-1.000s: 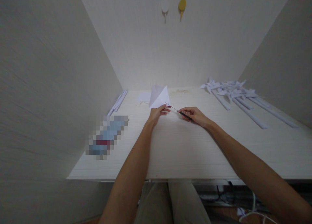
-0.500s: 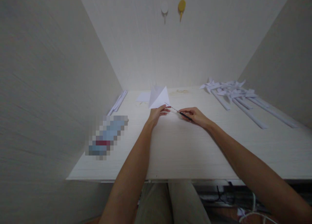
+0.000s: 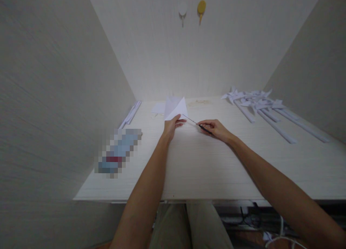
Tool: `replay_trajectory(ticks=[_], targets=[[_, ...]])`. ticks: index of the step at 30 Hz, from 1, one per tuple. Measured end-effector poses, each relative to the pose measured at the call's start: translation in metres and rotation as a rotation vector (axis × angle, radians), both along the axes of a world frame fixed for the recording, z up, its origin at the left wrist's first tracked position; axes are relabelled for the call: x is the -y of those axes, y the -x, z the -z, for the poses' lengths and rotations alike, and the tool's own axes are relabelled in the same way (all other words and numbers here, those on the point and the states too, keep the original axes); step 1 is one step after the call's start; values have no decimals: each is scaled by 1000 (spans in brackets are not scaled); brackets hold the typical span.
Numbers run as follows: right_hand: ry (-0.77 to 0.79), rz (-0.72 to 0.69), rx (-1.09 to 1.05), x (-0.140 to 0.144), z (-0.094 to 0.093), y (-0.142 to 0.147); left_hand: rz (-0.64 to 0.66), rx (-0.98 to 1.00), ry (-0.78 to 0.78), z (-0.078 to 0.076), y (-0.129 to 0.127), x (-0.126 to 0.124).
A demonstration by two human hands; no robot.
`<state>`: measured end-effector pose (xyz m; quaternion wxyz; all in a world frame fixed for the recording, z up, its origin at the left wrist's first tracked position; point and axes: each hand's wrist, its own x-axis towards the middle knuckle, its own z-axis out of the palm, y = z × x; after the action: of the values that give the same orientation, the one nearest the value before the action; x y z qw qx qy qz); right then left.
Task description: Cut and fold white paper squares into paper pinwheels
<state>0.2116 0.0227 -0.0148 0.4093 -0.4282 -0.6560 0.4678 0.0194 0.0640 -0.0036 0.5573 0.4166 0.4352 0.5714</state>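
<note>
Near the middle of the table, my left hand (image 3: 172,127) is closed on the lower edge of a white sheet of paper (image 3: 175,109), which has a diagonal crease and stands tilted up. My right hand (image 3: 216,129) grips the black handles of a pair of scissors (image 3: 204,128). The thin metal blades point up and left, their tip at the paper's lower right corner beside my left fingers. Whether the blades touch the paper, I cannot tell.
Several white paper pinwheels (image 3: 254,99) with rolled paper sticks lie at the right. Rolled paper sticks (image 3: 131,113) rest along the left wall, behind a blurred-out object (image 3: 119,151). Another paper sheet (image 3: 158,108) lies behind my left hand. Two hooks, one yellow (image 3: 201,7), hang on the back wall.
My left hand and the paper have shifted slightly left. The paper's creased face has tilted a little. My right hand and the scissors have barely moved.
</note>
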Motion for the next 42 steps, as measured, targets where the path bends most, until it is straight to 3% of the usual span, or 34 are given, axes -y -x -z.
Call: replay_trajectory(ticks=[42], targets=[[-30,-42,-2,1,-2,1,65,-3,-52,4,-5,4]])
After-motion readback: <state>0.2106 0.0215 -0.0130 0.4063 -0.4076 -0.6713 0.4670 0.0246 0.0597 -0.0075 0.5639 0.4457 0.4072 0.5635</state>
